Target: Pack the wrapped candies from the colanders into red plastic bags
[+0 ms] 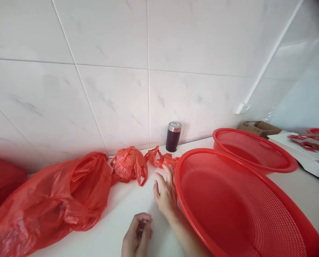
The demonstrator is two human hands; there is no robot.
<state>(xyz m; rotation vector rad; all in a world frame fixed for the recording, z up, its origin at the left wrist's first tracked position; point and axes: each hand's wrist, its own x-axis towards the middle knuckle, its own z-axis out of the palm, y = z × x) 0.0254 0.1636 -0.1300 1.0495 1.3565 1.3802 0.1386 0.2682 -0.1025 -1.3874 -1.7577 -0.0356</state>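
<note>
My right hand (165,192) reaches forward over the white counter (127,214), fingers spread, close to a crumpled small red plastic bag (160,159) and against the rim of a big red mesh basket (229,214). My left hand (137,235) hovers lower down with its fingers curled inward; whether anything is in them is hidden. A knotted red bag (128,165) lies just left of the small one, and a large loose red bag (54,200) sprawls further left.
A dark jar with a silver lid (173,136) stands against the tiled wall. A second red mesh basket (253,150) sits behind the first. At the right lie a cardboard box (258,127) and a white board (304,150) with red pieces on it.
</note>
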